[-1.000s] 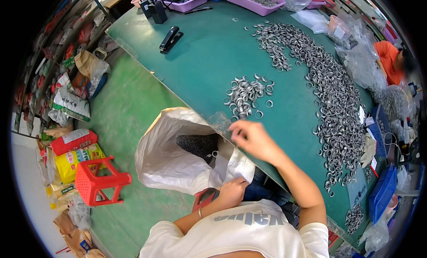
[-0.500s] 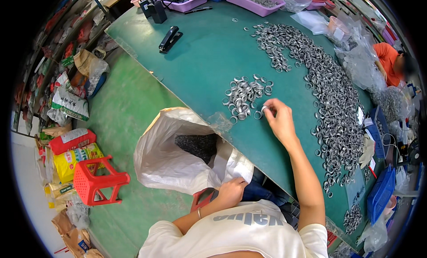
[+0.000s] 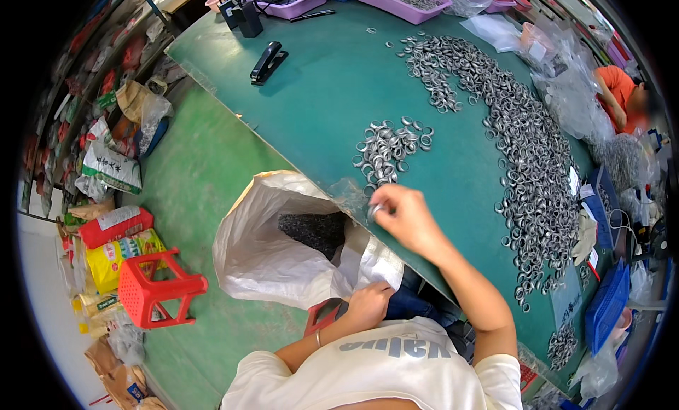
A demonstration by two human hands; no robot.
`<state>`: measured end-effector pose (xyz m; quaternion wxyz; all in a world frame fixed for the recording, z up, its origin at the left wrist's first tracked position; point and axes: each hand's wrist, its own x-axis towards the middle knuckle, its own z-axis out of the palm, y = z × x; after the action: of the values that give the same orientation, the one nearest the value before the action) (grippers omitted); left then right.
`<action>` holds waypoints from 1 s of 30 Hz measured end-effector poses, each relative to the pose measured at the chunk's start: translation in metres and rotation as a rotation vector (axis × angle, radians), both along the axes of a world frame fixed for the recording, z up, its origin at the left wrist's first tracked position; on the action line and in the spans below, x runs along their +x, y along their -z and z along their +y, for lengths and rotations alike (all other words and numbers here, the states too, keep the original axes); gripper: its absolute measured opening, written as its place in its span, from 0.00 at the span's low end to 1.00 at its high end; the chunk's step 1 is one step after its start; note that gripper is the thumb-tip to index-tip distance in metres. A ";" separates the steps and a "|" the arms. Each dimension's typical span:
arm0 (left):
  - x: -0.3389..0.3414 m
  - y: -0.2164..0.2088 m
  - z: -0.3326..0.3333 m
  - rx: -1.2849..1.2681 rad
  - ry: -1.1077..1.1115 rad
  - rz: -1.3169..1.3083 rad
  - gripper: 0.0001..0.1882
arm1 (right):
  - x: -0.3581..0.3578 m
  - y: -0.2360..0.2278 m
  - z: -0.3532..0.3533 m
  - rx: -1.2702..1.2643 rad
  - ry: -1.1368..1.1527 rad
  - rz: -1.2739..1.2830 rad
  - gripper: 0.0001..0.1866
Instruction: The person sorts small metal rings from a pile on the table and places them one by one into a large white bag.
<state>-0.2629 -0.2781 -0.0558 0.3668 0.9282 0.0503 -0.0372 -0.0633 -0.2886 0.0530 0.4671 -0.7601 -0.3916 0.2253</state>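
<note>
My right hand is pinched on a small silver metal ring near the table's edge, beside the sack's mouth. My left hand is closed on the near rim of a large white woven sack. Dark small pieces lie inside the sack; their kind is hard to make out. Just beyond my right hand sits a small pile of silver rings on the green table. A much larger heap of rings curves along the table to the right.
A black stapler and purple trays are on the far part of the table. Blue baskets and plastic bags stand at the right, near a person in orange. A red stool is on the floor at left.
My right hand has moved left and toward me with a ring, from beside the small pile to the table's edge by the sack. My left hand stays on the sack rim.
</note>
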 end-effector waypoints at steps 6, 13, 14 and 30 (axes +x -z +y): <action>-0.001 -0.001 0.001 -0.013 -0.031 -0.066 0.12 | -0.021 0.009 0.005 0.048 -0.216 -0.036 0.09; 0.000 -0.001 0.000 -0.001 -0.022 -0.057 0.11 | 0.046 0.040 0.002 -0.012 0.386 -0.600 0.05; 0.000 -0.001 0.000 0.001 -0.018 -0.056 0.11 | 0.049 0.047 0.001 0.009 0.361 -0.629 0.05; -0.001 -0.002 0.001 -0.014 -0.048 -0.084 0.11 | 0.112 0.053 0.011 0.039 0.327 -0.772 0.06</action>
<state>-0.2639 -0.2776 -0.0540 0.3756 0.9250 0.0571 0.0101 0.0487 -0.2779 0.0005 0.3299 -0.8319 -0.4162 -0.1609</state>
